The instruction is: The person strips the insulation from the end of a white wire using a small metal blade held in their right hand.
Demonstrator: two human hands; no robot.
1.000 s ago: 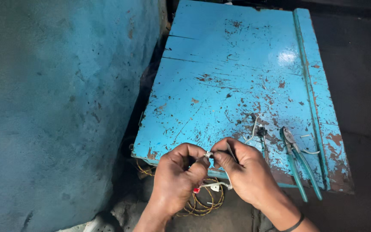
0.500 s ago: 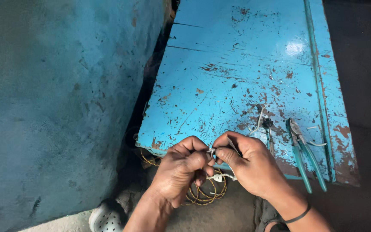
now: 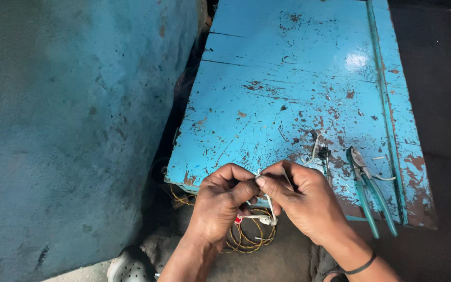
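A thin white wire (image 3: 267, 201) sits pinched between the fingertips of both hands at the near edge of the worn blue table (image 3: 288, 83), and its loose end hangs down below the knuckles to a small white piece with a red tip beside it. The left hand (image 3: 220, 203) has its fingers curled tight, thumb and forefinger pressed together on the wire, and the right hand (image 3: 301, 201) meets it fingertip to fingertip, thumb and forefinger likewise clamped on the same wire; a dark band circles the right wrist. Just under the hands, on the ground below the table edge, lies a coil of brownish wire (image 3: 249, 235). On the table to the right of the right hand rest green-handled pliers (image 3: 369, 188), jaws pointing away, with small wire scraps (image 3: 317, 146) scattered near them. A rough blue wall (image 3: 69, 130) fills the left side, and a pale perforated shoe (image 3: 131, 267) shows at the bottom.
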